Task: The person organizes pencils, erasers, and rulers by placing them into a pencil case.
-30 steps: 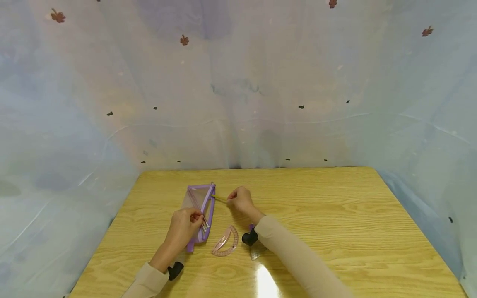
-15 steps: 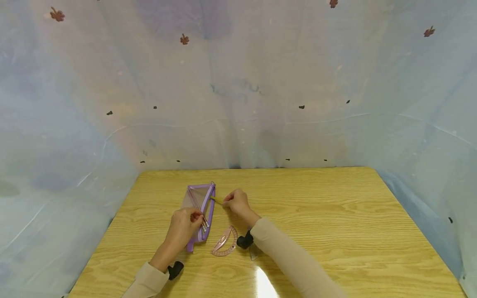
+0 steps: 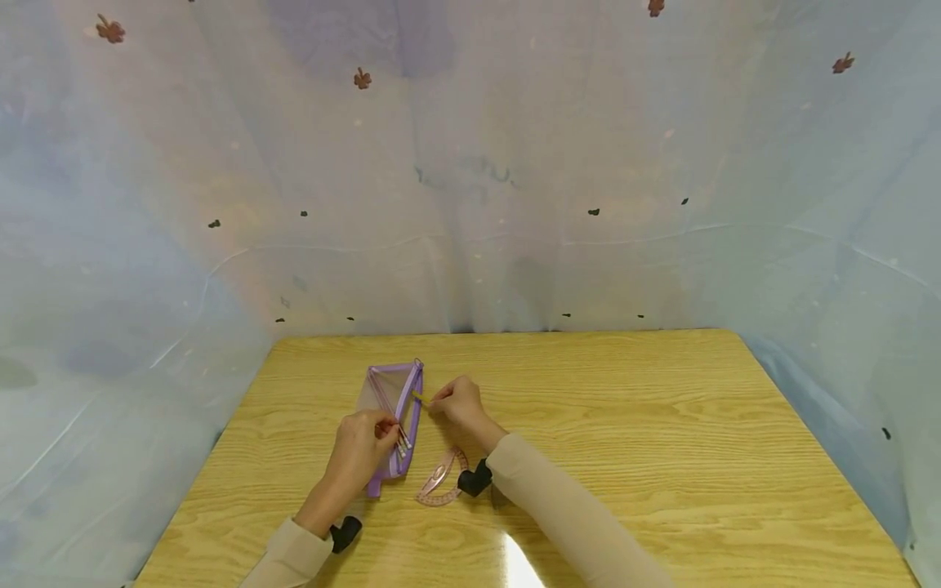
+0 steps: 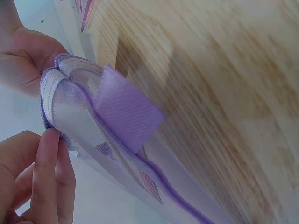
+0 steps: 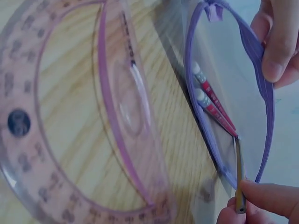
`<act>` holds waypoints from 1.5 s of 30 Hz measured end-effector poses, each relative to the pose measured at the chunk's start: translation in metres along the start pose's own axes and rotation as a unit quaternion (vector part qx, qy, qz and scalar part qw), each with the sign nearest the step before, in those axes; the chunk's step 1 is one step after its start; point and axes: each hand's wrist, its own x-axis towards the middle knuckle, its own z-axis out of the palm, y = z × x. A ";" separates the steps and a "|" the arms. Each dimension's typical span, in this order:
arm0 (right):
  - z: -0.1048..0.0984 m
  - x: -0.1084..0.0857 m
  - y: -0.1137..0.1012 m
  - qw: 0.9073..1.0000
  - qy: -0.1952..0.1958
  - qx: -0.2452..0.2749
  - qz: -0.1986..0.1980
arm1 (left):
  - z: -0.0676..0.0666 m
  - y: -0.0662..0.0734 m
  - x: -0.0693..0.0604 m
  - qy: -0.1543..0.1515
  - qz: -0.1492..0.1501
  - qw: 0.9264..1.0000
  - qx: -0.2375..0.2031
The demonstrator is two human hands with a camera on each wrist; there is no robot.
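Observation:
A mesh pencil case (image 3: 412, 389) with purple zip edges lies on the table, its mouth spread wide. My left hand (image 3: 363, 445) pinches one zip edge between thumb and fingers, seen also in the left wrist view. Two red pencils (image 5: 215, 105) with white erasers are inside the case. At the mouth, my right hand (image 3: 459, 405) pinches a thin yellow pencil (image 5: 239, 175) near its end, and the pencil's far part reaches into the case. A purple fabric tab (image 4: 128, 109) sticks out from the case's near end.
A clear pink protractor (image 3: 434, 485) lies right of the case, partly hidden by the black camera (image 3: 474, 478) on the right wrist. Under the right forearm a small clear piece (image 3: 501, 496) shows. The wooden table (image 3: 662, 425) meets a pale curtain (image 3: 470, 163) at the back.
My right hand has moved left and slightly nearer, sliding the yellow pencil further into the pencil case. The left hand holds the edge as before. The right wrist camera now covers part of the protractor.

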 end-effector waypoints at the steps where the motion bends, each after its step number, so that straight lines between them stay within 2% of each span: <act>1: 0.001 -0.001 -0.001 1.000 -0.003 0.007 0.002 | 0.000 0.000 0.000 0.000 -0.001 1.000 0.001; 12: 0.006 -0.005 -0.005 0.997 -0.026 0.065 0.033 | 0.000 0.001 -0.001 -0.001 -0.003 1.000 0.004; 19: 0.010 -0.010 -0.008 0.996 -0.041 0.070 0.027 | 0.000 0.001 -0.002 -0.007 -0.007 1.000 0.003; 25: 0.015 -0.012 -0.010 0.993 -0.055 0.094 0.054 | 0.000 0.002 -0.001 -0.007 -0.009 1.000 0.003; 30: 0.018 -0.013 -0.011 0.991 -0.061 0.103 0.054 | 0.000 0.001 -0.002 -0.006 -0.008 1.000 -0.001; 37: 0.021 -0.016 -0.014 0.985 -0.076 0.141 0.067 | 0.000 0.001 -0.002 -0.004 -0.002 1.000 0.002; 45: 0.025 -0.019 -0.017 0.978 -0.091 0.162 0.090 | 0.001 0.000 -0.002 -0.004 -0.006 1.000 0.002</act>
